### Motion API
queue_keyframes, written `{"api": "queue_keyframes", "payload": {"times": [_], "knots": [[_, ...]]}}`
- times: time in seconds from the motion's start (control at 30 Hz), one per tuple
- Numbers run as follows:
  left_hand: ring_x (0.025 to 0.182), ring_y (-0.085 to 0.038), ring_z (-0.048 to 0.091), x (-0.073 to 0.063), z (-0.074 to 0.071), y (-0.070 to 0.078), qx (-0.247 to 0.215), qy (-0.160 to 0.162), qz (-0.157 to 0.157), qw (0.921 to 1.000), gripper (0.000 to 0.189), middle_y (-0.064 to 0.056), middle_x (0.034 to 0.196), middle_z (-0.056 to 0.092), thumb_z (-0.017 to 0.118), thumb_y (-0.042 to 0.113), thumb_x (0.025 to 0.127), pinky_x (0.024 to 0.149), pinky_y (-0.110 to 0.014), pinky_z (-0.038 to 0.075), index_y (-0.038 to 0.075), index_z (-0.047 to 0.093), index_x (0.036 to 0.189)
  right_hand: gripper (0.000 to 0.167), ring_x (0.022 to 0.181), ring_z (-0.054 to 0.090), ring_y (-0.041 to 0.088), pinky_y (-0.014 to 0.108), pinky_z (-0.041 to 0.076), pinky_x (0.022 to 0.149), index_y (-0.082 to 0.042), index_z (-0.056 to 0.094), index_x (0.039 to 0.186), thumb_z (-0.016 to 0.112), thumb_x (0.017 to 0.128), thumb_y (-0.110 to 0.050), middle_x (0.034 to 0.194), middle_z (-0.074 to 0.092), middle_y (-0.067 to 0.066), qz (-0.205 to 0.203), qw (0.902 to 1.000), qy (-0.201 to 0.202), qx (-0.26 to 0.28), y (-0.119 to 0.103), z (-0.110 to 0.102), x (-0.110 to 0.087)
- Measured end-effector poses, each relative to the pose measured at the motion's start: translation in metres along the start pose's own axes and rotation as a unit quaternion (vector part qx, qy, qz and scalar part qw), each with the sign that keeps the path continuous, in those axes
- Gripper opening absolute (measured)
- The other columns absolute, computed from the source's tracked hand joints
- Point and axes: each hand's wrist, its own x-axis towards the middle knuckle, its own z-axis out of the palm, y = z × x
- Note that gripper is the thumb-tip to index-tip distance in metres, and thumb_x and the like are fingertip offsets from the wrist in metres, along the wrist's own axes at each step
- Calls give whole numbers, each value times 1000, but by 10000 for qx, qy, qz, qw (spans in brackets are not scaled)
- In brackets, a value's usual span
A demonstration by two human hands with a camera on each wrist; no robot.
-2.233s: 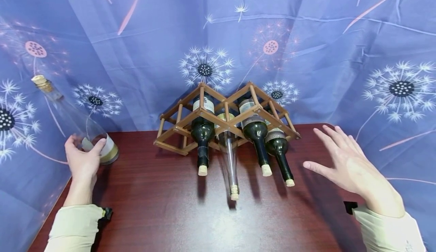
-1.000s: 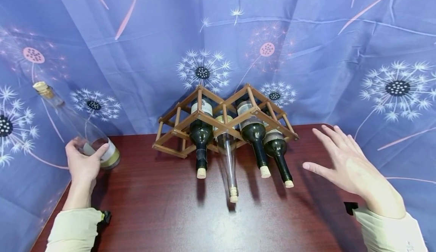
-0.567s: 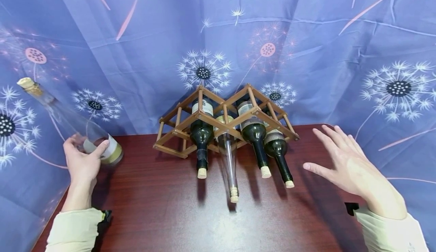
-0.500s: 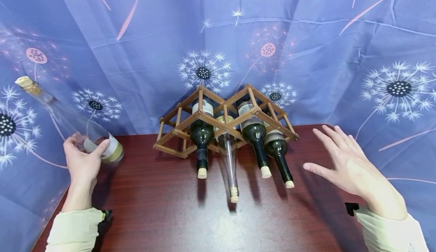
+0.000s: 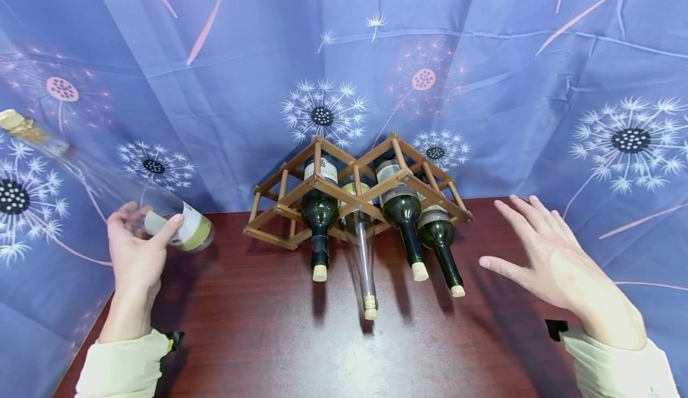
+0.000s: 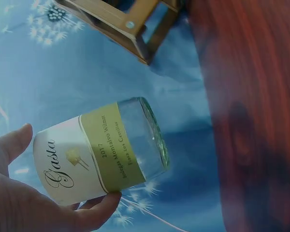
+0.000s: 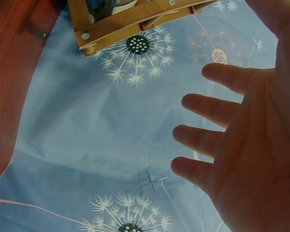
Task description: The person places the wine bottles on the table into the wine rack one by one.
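Note:
My left hand (image 5: 137,248) grips a clear glass wine bottle (image 5: 190,227) around its lower body. The bottle is tilted, its corked neck pointing up and left, its base toward the rack. In the left wrist view its white and olive label (image 6: 87,159) reads "Gasta", with thumb and fingers on either side. A wooden wine rack (image 5: 285,198) stands at the back of the table, holding several corked bottles: dark green ones such as the green bottle (image 5: 319,210) and one clear bottle (image 5: 364,248). My right hand (image 5: 553,260) hovers right of the rack, fingers spread, holding nothing.
The reddish-brown wooden table (image 5: 258,326) carries the rack near its back edge. A blue dandelion-print cloth (image 5: 242,87) hangs behind and at both sides. Bottle necks jut forward from the rack over the table. The rack's leftmost compartment (image 5: 271,224) holds no bottle.
The clear bottle in my left hand has tipped further, its neck swinging left and down and its base moving right and up. My right hand and the rack stay about the same.

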Motion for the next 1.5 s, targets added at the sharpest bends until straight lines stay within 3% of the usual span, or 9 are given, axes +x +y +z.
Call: {"api": "queue_keyframes", "payload": {"times": [0.33, 0.73, 1.03, 1.27, 1.5], "knots": [[115, -17, 54, -19, 15, 15, -618, -205, 244, 9976, 72, -3, 134, 55, 83, -11, 84, 79, -13, 51, 15, 45, 139, 100, 156, 18, 53, 59, 2, 128, -11, 36, 165, 87, 86, -46, 165, 32, 28, -185, 9997, 150, 52, -8, -5, 5], [91, -15, 55, -41, 35, 38, -1287, -300, 507, 9899, 68, -7, 128, 59, 79, -18, 83, 72, -14, 53, 13, 47, 134, 103, 158, 17, 48, 55, 3, 129, -12, 34, 166, 88, 85, -45, 167, 31, 26, -408, 9987, 291, 105, -25, -11, 10], [85, -15, 56, -61, 56, 48, -1852, -604, 695, 9784, 61, -14, 129, 61, 73, -24, 85, 75, -17, 55, 8, 49, 130, 107, 158, 19, 46, 57, 6, 129, -12, 35, 166, 90, 82, -48, 166, 33, 25, -665, 9965, 491, 153, -37, -10, 17], [87, -15, 64, -77, 74, 52, -2314, -972, 507, 9667, 57, -15, 128, 63, 66, -27, 86, 78, -21, 58, 7, 49, 129, 107, 157, 23, 45, 55, 12, 129, -15, 37, 166, 92, 80, -46, 165, 38, 22, -950, 9926, 701, 280, -52, -8, 26], [92, -17, 68, -91, 88, 55, -2862, -1321, 257, 9487, 56, -19, 136, 59, 65, -25, 90, 78, -26, 61, 8, 49, 132, 106, 157, 25, 42, 59, 17, 127, -12, 37, 166, 91, 81, -45, 165, 38, 19, -1139, 9886, 909, 390, -68, -10, 36]]}}
